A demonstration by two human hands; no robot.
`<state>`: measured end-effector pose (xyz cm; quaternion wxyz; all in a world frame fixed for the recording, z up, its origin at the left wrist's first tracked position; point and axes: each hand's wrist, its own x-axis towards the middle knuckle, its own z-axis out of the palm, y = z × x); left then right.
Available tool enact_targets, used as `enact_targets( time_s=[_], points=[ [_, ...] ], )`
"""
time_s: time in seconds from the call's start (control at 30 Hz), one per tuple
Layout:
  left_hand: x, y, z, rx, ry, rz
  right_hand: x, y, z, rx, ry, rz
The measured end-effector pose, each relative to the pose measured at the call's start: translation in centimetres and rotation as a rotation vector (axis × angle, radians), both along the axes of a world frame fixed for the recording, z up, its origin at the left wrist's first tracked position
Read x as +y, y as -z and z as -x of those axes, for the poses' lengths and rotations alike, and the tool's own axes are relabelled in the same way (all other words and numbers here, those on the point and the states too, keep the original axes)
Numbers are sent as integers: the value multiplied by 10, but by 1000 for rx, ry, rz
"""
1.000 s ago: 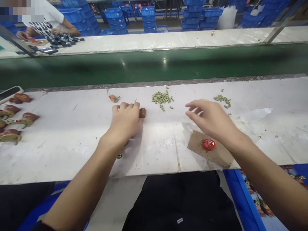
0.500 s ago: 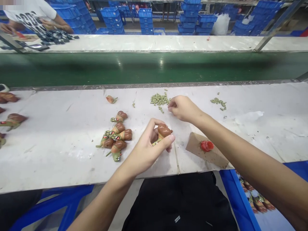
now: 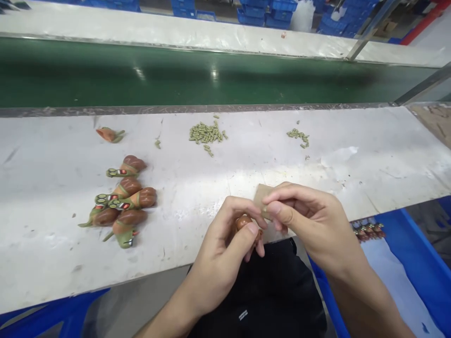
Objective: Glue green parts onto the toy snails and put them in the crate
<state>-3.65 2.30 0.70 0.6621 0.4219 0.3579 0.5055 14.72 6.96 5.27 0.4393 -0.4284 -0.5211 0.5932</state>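
My left hand [image 3: 218,263] is shut on a brown toy snail [image 3: 244,222], whose body is mostly hidden by my fingers. My right hand [image 3: 308,220] pinches a small green pellet [image 3: 264,209] between thumb and fingertip, close above the snail. A piece of brown cardboard [image 3: 262,195] shows behind those fingers. Several similar toy snails [image 3: 128,209] lie in a heap on the white bench [image 3: 45,188], left of my hands. Loose green pellets [image 3: 206,134] form a pile straight ahead, with a smaller pile [image 3: 298,137] to its right.
An orange toy piece [image 3: 109,134] lies at the bench's far left. A green conveyor belt [image 3: 105,80] runs behind the bench, with a second white bench [image 3: 176,28] and blue crates [image 3: 257,11] beyond. A blue-edged bin [image 3: 398,249] stands low at right.
The view has shifted. My right hand has left the pellet pile and come to the snail in my left hand. The red blob on the cardboard no longer shows.
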Motion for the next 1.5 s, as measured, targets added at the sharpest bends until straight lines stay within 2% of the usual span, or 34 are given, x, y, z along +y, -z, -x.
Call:
enact_targets(
  time_s=[0.17,0.37,0.5,0.6,0.73,0.8,1.1,1.33,1.5],
  points=[
    [2,-2,-12,103,42,45,-21,23,-2,121,104,37],
    [-4,0,-16,325,37,-2,-34,27,-16,9,152,43],
    [-14,1,-14,473,43,-47,-30,29,-39,-215,251,-75],
    [-15,8,-14,630,33,-189,-21,32,-53,-461,331,-194],
    [-8,23,-17,783,8,-413,-8,36,-57,-635,280,-294],
    [-5,27,-20,805,-11,-469,-5,37,-54,-671,242,-341],
    [-1,28,-33,885,-65,-465,-4,31,-50,-772,178,-440],
    [-1,33,-39,932,-132,-488,-11,27,-54,-764,108,-377],
    [-3,36,-39,955,-154,-531,-11,26,-53,-764,130,-382]
  ],
)
